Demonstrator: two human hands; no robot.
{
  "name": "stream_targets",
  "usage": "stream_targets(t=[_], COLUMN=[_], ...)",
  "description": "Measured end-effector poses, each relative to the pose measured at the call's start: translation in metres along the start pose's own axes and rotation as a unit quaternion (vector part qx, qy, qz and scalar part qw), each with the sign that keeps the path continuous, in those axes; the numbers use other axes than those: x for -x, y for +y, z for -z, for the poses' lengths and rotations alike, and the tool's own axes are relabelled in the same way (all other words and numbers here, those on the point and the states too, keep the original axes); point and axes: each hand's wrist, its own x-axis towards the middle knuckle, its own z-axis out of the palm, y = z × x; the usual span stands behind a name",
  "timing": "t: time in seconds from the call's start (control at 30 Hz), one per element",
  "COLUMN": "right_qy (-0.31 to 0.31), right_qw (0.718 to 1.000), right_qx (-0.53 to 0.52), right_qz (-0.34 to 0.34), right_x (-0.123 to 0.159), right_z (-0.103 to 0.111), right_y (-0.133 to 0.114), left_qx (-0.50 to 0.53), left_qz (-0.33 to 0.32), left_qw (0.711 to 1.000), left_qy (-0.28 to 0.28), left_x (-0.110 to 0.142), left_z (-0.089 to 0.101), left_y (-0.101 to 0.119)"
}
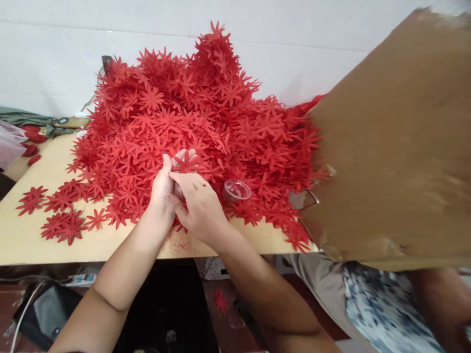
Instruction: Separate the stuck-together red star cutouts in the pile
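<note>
My left hand (pixel 162 189) is turned palm up with its thumb raised, cradling a red flower-shaped cutout (pixel 187 162) with narrow petals. Across that palm lies my right hand (pixel 200 203), back upward, its fingers bent in and touching the left hand. What its fingertips hold, if anything, is hidden. A large heap of the same red cutouts (pixel 184 122) rises directly behind both hands. Just right of my right hand, a small clear plastic cup (pixel 237 190) stands among the cutouts.
A big brown cardboard sheet (pixel 397 147) borders the heap on the right. Loose cutouts (pixel 66 225) lie on the left of the pale table (pixel 22 240). Beneath the cardboard, part of another person in patterned clothing (pixel 382 304) shows. One cutout (pixel 220 301) is on the floor.
</note>
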Motion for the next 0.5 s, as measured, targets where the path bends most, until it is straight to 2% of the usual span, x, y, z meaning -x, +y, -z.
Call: stream_targets(t=[0.07,0.17,0.27,0.33,0.4,0.43,0.5], right_qy=[-0.016,0.004,0.163,0.228,0.195,0.156,0.118], right_qw=[0.999,0.994,0.979,0.963,0.955,0.948,0.931], right_qx=[-0.021,-0.104,-0.108,-0.103,-0.159,-0.204,-0.264], right_qz=[0.020,0.024,-0.053,-0.102,-0.159,-0.190,-0.223], right_x=[0.003,0.007,0.001,-0.010,-0.023,-0.029,-0.037], right_z=[-0.003,0.016,0.033,0.031,0.018,0.010,-0.004], right_y=[-0.003,-0.005,0.000,0.009,0.020,0.024,0.026], left_qx=[0.020,0.049,0.065,0.057,0.043,0.036,0.015], left_qz=[0.013,0.024,0.008,0.003,-0.007,-0.023,-0.061], left_qw=[1.000,0.998,0.998,0.998,0.999,0.999,0.996], left_qy=[0.004,0.016,0.014,0.001,0.001,0.016,0.065], left_x=[0.005,0.012,0.016,0.018,0.020,0.021,0.025], left_z=[0.002,-0.004,-0.016,-0.024,-0.029,-0.030,-0.032], left_y=[0.004,0.012,0.015,0.010,0.001,-0.004,-0.010])
